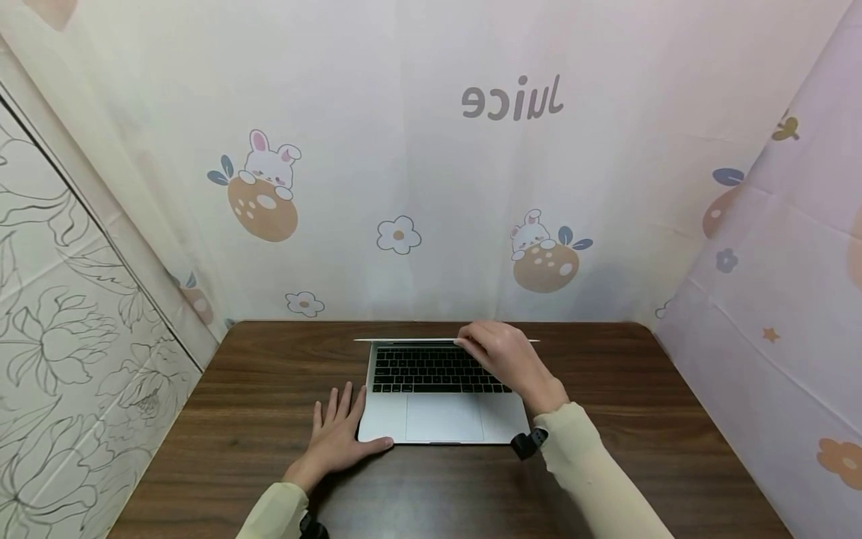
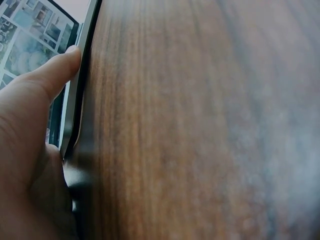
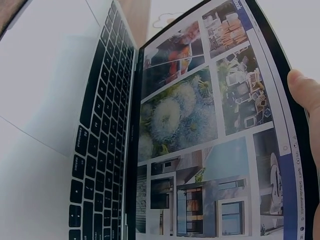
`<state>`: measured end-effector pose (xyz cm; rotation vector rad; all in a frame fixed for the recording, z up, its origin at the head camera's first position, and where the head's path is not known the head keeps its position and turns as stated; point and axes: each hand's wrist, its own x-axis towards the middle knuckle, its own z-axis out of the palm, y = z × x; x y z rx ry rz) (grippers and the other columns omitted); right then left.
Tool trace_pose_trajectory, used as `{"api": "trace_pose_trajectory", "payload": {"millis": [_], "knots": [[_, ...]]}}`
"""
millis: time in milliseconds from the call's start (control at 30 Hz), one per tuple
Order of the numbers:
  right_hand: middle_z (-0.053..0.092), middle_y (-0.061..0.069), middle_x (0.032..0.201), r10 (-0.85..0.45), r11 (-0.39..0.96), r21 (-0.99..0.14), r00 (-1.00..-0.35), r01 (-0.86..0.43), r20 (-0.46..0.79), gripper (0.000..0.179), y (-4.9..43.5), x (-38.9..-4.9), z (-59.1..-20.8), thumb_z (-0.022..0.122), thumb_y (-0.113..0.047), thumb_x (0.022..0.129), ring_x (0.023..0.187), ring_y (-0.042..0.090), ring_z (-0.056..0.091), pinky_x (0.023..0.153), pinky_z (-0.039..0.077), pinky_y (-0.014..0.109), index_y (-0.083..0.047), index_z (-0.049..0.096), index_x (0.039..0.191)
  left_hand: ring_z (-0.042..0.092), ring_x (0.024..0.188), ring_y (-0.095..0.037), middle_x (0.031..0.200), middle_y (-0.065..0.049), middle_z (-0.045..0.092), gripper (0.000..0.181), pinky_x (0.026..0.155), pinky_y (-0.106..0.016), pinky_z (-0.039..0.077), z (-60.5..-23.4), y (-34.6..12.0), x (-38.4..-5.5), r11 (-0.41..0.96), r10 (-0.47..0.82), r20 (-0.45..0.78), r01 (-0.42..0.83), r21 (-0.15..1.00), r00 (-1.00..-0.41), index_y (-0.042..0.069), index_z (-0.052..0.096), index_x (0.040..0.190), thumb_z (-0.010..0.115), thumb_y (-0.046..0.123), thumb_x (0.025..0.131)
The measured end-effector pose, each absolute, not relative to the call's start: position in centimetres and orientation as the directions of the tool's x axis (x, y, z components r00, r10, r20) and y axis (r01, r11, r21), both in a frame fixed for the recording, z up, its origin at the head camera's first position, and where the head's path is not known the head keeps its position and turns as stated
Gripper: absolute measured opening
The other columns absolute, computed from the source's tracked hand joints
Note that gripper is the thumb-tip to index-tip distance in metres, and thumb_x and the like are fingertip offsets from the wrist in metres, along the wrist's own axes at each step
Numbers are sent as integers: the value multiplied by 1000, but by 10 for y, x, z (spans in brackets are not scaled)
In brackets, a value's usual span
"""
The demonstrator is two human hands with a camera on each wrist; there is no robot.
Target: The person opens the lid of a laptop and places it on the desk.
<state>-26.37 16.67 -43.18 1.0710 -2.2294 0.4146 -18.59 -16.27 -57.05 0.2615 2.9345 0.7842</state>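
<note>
Laptop (image 1: 384, 419) lies on the bench (image 1: 283, 367), right beside the left grip (image 1: 339, 440) and below the right grip (image 1: 508, 363). Its lid (image 1: 404, 340) is already up off the keyboard (image 1: 411, 370), and the screen (image 3: 177, 115) is lit with a page of pictures, so the laptop is open and running. What seems left is to settle the lid's angle and let go: the right grip is clamped on the lid's upper edge, thumb on the screen side; how its fingers lie behind the lid I cannot tell. The left grip is not clamped: its fingers are spread apart on the bench, thumb touching the front left corner of the laptop.

Beyond both grips hangs a printed curtain (image 1: 431, 165), close behind the far edge of the bench. Just behind the right grip, a dark wrist device (image 1: 528, 443) sits near the laptop's front right corner. Nothing visible blocks the lid except the right grip itself, which covers part of the keyboard from above.
</note>
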Motion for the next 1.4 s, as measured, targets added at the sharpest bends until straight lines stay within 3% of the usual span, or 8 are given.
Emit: {"api": "trace_pose_trajectory", "payload": {"millis": [367,633,800,967,1400], "knots": [[74,-2,87,-595,608,-3,-459,-794,660,26,168,-272,-428,58,-34,106,71,9,68,63,58,28,-12,71,102,-3,159,-43,174,-14,4,121,122,-67,-10,-576,-164,-189,859,180,-56,129,496,-982,17,20,166,63,85,76],[73,-2,90,-618,619,31,-462,-785,636,24,168,-274,-428,59,-32,106,75,10,69,67,59,29,-12,71,105,-3,159,-43,173,-15,5,121,122,-67,-10,-573,-163,-188,857,177,-50,129,498,-983,16,20,166,63,85,77],[74,-1,90,-620,617,38,-455,-786,639,13,167,-275,-428,73,-22,97,76,11,69,67,59,30,-11,71,105,-4,159,-43,173,-15,5,121,122,-67,-11,-573,-163,-188,856,178,-47,131,501,-983,16,21,166,64,84,76],[74,0,90,-619,611,31,-453,-791,642,19,167,-275,-428,82,-11,88,75,11,69,65,59,30,-10,71,103,-3,159,-43,174,-14,5,120,122,-67,-10,-573,-163,-187,858,178,-53,129,497,-983,16,20,166,63,84,76],[78,0,97,-575,640,-100,-561,-762,596,9,168,-277,-419,74,-18,97,83,13,75,71,61,31,-13,73,105,-1,160,-42,174,-12,5,121,122,-67,-7,-575,-163,-189,870,162,-63,112,480,-985,20,20,166,63,87,75]]}}
